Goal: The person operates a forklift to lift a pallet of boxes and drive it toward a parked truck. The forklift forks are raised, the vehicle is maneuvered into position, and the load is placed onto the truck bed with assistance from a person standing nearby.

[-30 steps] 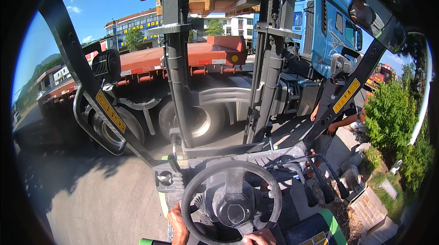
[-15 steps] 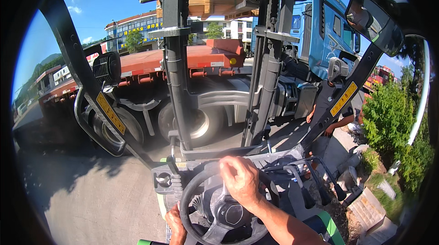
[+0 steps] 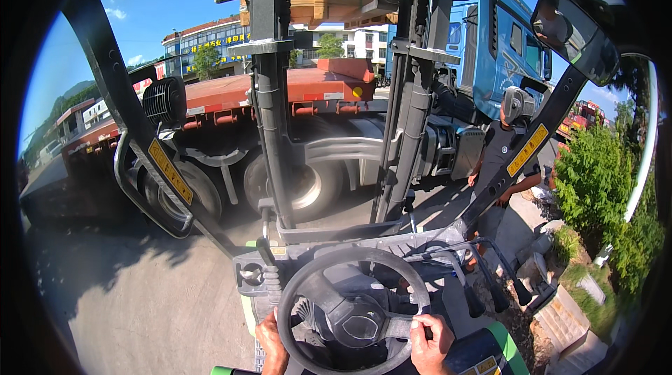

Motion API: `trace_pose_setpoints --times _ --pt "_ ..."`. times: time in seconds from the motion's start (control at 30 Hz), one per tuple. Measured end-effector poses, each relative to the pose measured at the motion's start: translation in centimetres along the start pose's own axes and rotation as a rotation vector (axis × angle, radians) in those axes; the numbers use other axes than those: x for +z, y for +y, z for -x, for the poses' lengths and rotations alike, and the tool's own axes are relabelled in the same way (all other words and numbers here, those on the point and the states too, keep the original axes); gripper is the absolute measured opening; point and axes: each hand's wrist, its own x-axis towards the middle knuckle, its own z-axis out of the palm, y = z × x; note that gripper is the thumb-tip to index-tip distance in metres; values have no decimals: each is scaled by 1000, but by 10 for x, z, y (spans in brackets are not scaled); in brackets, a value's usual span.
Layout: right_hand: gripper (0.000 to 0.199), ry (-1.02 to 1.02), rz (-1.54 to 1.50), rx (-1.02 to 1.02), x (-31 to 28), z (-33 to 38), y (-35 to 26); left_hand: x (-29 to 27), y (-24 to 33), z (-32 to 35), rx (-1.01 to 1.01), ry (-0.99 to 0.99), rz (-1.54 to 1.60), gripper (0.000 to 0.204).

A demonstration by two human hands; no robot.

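Observation:
I sit in a forklift cab behind a black steering wheel. My left hand grips the wheel's lower left rim. On the lower right rim, my right hand is closed around it. The black mast rises straight ahead, with a wooden load raised high on it. Black control levers stand just right of the wheel.
A red flatbed trailer with large wheels crosses ahead, hitched to a blue truck cab. A person in a dark shirt stands beside the truck at the right. Green bushes and stone blocks line the right side. A mirror hangs upper right.
My right hand swept over the top of the wheel and came back down to its lower right rim. The view of the trailer has shifted slightly.

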Motion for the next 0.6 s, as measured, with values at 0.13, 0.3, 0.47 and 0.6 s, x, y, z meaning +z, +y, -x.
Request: trace_pose_setpoints --times 0.13,0.3,0.47,0.6 --pt "11 23 -31 169 16 -37 12 1 -2 0 14 -4 45 48" --pt "8 100 -86 19 64 -103 -5 -2 5 1 -2 -16 -11 45" --pt "12 -24 -107 -192 145 -125 -55 2 9 6 51 -21 228 40" --pt "17 -339 -198 -308 174 -57 -100 -4 1 3 34 -15 -14 39"
